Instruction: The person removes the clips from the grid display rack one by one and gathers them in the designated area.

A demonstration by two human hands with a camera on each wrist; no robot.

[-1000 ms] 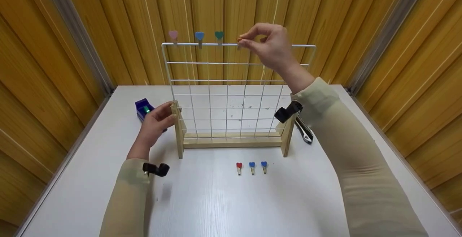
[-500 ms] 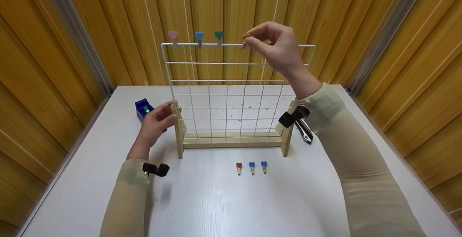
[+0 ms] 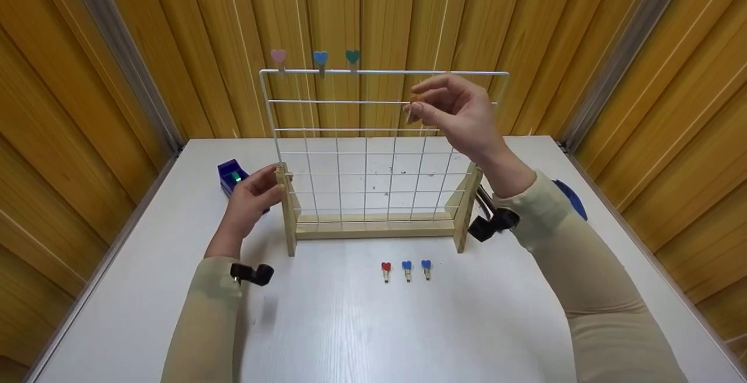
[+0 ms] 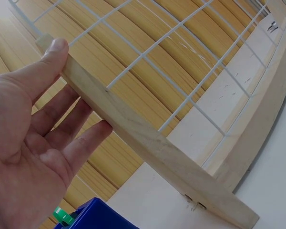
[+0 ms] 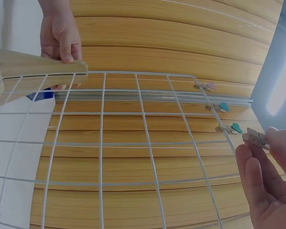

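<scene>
My right hand (image 3: 464, 117) pinches a small wooden clothespin (image 3: 410, 114) between thumb and fingers, in front of the wire grid (image 3: 366, 152) and below its top bar. Pink (image 3: 278, 56), blue (image 3: 320, 58) and green (image 3: 352, 56) heart clothespins are clipped along the left of that bar. With thumb and fingers on either side, my left hand (image 3: 252, 197) holds the top of the rack's left wooden upright (image 4: 133, 126). A red-heart clothespin (image 3: 386, 271) and two blue-heart clothespins (image 3: 407, 270) lie in a row on the white table (image 3: 327, 324).
Left of the rack stands a blue tape dispenser (image 3: 227, 173) with a green part. A dark tool (image 3: 484, 201) lies by the right upright, partly behind my wrist. Farther right is a blue curved object (image 3: 570, 199). Wood-look panels (image 3: 385, 21) rise behind the table.
My right hand has drawn the clothespin away from the top bar and moved down and to the right with it. My left hand stays on the upright.
</scene>
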